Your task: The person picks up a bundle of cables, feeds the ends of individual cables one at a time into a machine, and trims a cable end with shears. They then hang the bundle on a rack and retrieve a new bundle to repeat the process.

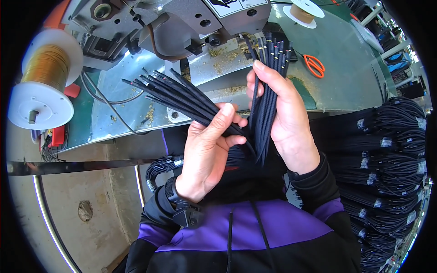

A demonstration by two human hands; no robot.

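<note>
A fanned bundle of black cords (182, 96) lies in my left hand (205, 148), its cut ends spread up and to the left. The thumb presses over the cords with the fingers curled beneath. My right hand (291, 111) is closed round a second, more upright bundle of black cords (266, 120), whose ends show pale and gold-coloured tips. One cord stands slightly apart under the right thumb. The lower parts of both bundles meet between my hands. Both are held in front of the bench edge, below the grey machine (182, 34).
A large spool of gold wire (49, 68) stands at the left. Orange-handled scissors (314, 66) and a white-flanged spool (302, 14) lie on the bench (337, 54). Gold scraps litter the machine bed. Tied bundles of black cords (387, 182) are stacked at the right.
</note>
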